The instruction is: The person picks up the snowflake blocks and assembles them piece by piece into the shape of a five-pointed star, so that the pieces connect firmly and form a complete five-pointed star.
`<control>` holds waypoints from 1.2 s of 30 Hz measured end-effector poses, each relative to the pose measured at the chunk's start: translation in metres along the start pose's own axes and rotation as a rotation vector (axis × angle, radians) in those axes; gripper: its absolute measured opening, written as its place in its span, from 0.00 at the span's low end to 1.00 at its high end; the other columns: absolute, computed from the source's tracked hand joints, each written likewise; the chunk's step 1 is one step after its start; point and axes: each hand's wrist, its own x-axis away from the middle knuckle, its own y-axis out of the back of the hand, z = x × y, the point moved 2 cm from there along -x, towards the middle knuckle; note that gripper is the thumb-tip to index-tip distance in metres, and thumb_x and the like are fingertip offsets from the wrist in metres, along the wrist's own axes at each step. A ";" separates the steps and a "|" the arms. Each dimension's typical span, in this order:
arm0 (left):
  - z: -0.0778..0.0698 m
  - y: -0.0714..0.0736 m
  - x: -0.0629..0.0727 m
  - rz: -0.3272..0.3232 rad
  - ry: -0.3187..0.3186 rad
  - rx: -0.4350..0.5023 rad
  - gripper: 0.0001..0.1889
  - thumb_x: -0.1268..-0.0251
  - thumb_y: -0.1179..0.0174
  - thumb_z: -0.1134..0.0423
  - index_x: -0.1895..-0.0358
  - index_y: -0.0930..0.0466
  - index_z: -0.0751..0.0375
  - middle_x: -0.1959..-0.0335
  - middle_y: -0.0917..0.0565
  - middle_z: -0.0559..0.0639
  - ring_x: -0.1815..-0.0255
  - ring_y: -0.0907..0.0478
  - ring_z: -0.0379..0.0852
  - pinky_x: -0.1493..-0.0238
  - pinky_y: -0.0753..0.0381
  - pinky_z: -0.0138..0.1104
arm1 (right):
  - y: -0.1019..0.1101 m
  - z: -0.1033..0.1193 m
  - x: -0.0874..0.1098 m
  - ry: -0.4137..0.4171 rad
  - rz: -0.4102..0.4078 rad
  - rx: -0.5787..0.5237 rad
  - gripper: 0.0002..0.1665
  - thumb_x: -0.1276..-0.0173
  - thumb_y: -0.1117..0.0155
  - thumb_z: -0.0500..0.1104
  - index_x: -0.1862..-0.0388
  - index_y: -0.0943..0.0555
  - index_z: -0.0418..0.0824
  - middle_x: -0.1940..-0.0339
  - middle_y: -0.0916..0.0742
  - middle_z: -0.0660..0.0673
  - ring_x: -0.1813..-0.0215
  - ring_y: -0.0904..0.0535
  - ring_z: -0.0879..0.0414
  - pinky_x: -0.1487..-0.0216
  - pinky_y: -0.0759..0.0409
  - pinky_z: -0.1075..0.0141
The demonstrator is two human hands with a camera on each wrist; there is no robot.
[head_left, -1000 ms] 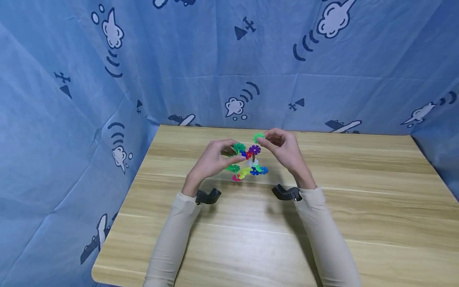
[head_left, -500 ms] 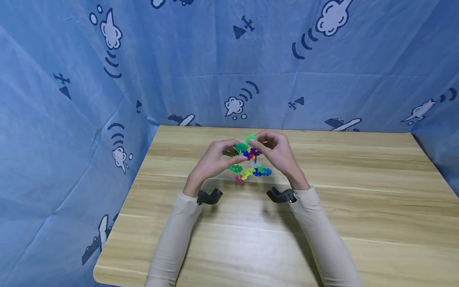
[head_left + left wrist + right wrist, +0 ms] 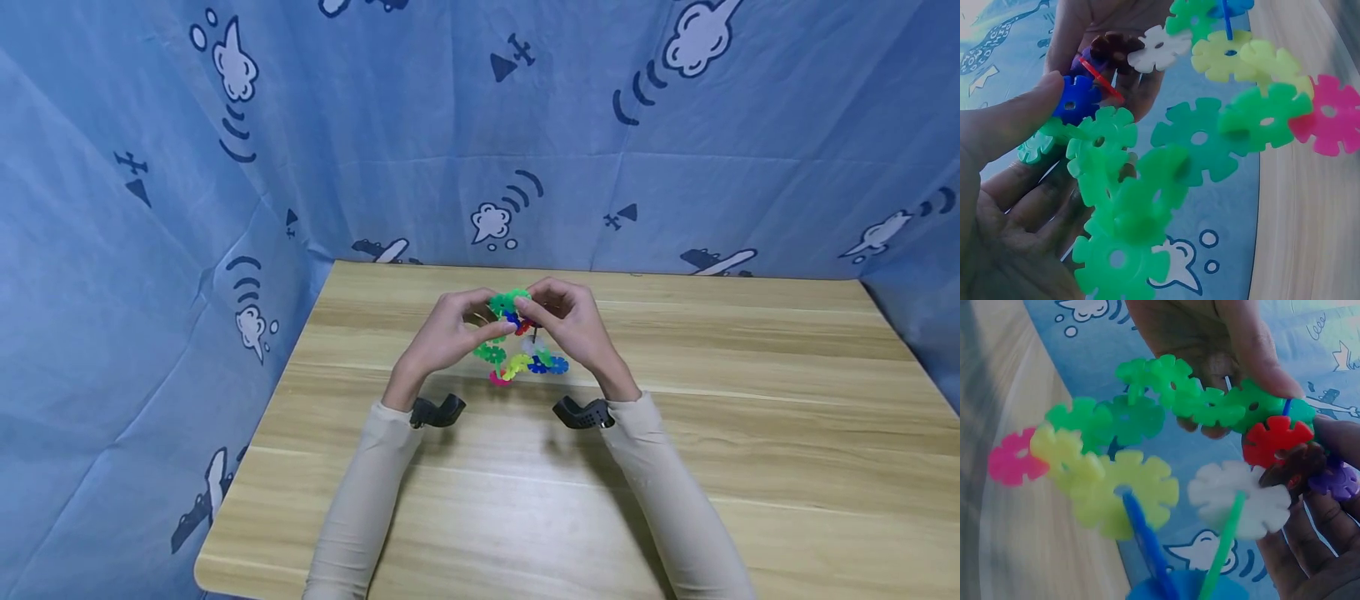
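A chain of linked plastic snowflake discs, joined slot into slot, hangs between both hands above the table. My left hand (image 3: pixel 450 329) pinches it by a blue disc (image 3: pixel 1077 100), thumb on top and fingers behind. My right hand (image 3: pixel 572 321) pinches a light green disc (image 3: pixel 517 297) against the dark green disc (image 3: pixel 498 307) at the top. In the right wrist view a red disc (image 3: pixel 1277 442), a brown disc (image 3: pixel 1297 470) and a purple disc (image 3: pixel 1335 481) sit beside the right fingers. Yellow discs (image 3: pixel 517 364) and a pink disc (image 3: pixel 500 379) hang lower.
The wooden table (image 3: pixel 480 508) extends around the hands. A blue patterned curtain (image 3: pixel 420 125) stands behind its far edge and along the left side. Black wrist mounts (image 3: pixel 438 411) project inward from both sleeves.
My right hand has moved left and slightly down, bringing the light green disc from apart to the dark green one. The left hand holds nearly still, keeping its pinch.
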 end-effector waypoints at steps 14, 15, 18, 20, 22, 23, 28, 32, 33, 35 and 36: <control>0.003 0.008 0.002 -0.067 0.030 0.064 0.14 0.29 0.31 0.53 0.46 0.14 0.52 0.55 0.11 0.49 0.56 0.13 0.45 0.48 0.12 0.40 | 0.003 0.003 0.000 0.005 0.023 0.019 0.07 0.26 0.32 0.39 0.58 0.15 0.34 0.62 0.12 0.37 0.66 0.12 0.58 0.63 0.14 0.67; 0.004 0.009 0.002 -0.070 0.032 0.067 0.14 0.29 0.31 0.53 0.45 0.15 0.52 0.55 0.11 0.49 0.55 0.13 0.45 0.49 0.12 0.40 | 0.003 0.004 0.001 0.001 0.030 0.031 0.07 0.26 0.32 0.39 0.58 0.15 0.35 0.62 0.12 0.37 0.65 0.12 0.57 0.62 0.14 0.67; 0.004 0.010 0.003 -0.081 0.034 0.074 0.16 0.29 0.31 0.54 0.44 0.15 0.53 0.54 0.11 0.49 0.54 0.13 0.45 0.48 0.12 0.40 | 0.004 0.004 0.001 -0.009 0.053 0.070 0.07 0.27 0.30 0.40 0.59 0.15 0.36 0.62 0.12 0.39 0.64 0.12 0.55 0.59 0.13 0.68; 0.005 0.010 0.003 -0.084 0.035 0.073 0.17 0.29 0.31 0.54 0.42 0.15 0.55 0.53 0.11 0.49 0.53 0.13 0.45 0.47 0.12 0.41 | 0.004 0.004 0.002 -0.013 0.066 0.100 0.07 0.27 0.29 0.40 0.59 0.15 0.37 0.62 0.12 0.40 0.63 0.13 0.53 0.56 0.13 0.68; 0.005 0.011 0.003 -0.085 0.034 0.068 0.19 0.30 0.30 0.53 0.42 0.15 0.57 0.52 0.11 0.49 0.53 0.13 0.44 0.46 0.13 0.41 | 0.005 0.005 0.002 -0.017 0.076 0.132 0.07 0.28 0.29 0.41 0.59 0.15 0.37 0.61 0.13 0.41 0.60 0.15 0.52 0.52 0.13 0.70; 0.005 0.011 0.003 -0.086 0.035 0.063 0.19 0.30 0.31 0.53 0.42 0.15 0.57 0.52 0.11 0.49 0.53 0.13 0.44 0.46 0.13 0.41 | 0.005 0.006 0.002 -0.018 0.080 0.145 0.07 0.28 0.28 0.41 0.59 0.15 0.37 0.60 0.13 0.42 0.59 0.16 0.51 0.49 0.13 0.70; 0.005 0.011 0.002 -0.093 0.029 0.064 0.16 0.29 0.31 0.52 0.45 0.15 0.54 0.54 0.11 0.48 0.54 0.13 0.44 0.46 0.12 0.44 | 0.006 0.010 0.003 -0.035 0.098 0.199 0.07 0.28 0.28 0.42 0.59 0.14 0.39 0.59 0.14 0.44 0.54 0.18 0.50 0.40 0.14 0.62; 0.005 0.011 0.002 -0.099 0.021 0.073 0.14 0.30 0.31 0.53 0.47 0.14 0.53 0.55 0.11 0.49 0.55 0.13 0.44 0.46 0.13 0.48 | 0.006 0.010 0.004 -0.045 0.113 0.217 0.07 0.29 0.27 0.44 0.60 0.14 0.41 0.59 0.13 0.44 0.54 0.18 0.50 0.39 0.15 0.53; 0.004 0.011 0.002 -0.102 0.018 0.073 0.13 0.30 0.31 0.54 0.47 0.14 0.53 0.55 0.11 0.49 0.55 0.13 0.45 0.45 0.13 0.49 | 0.006 0.009 0.004 -0.044 0.112 0.223 0.07 0.29 0.27 0.44 0.60 0.13 0.41 0.59 0.13 0.45 0.54 0.18 0.50 0.40 0.15 0.52; 0.004 0.011 0.003 -0.109 0.017 0.072 0.12 0.30 0.30 0.54 0.49 0.14 0.54 0.56 0.11 0.50 0.55 0.13 0.45 0.45 0.13 0.49 | 0.005 0.009 0.004 -0.040 0.108 0.230 0.07 0.29 0.26 0.45 0.61 0.13 0.42 0.60 0.13 0.45 0.54 0.19 0.50 0.42 0.15 0.52; 0.003 0.011 0.003 -0.114 0.016 0.072 0.12 0.30 0.30 0.54 0.50 0.15 0.54 0.57 0.11 0.50 0.56 0.13 0.45 0.45 0.13 0.49 | 0.005 0.009 0.004 -0.039 0.103 0.230 0.08 0.30 0.26 0.46 0.61 0.13 0.43 0.60 0.13 0.46 0.54 0.19 0.50 0.42 0.15 0.52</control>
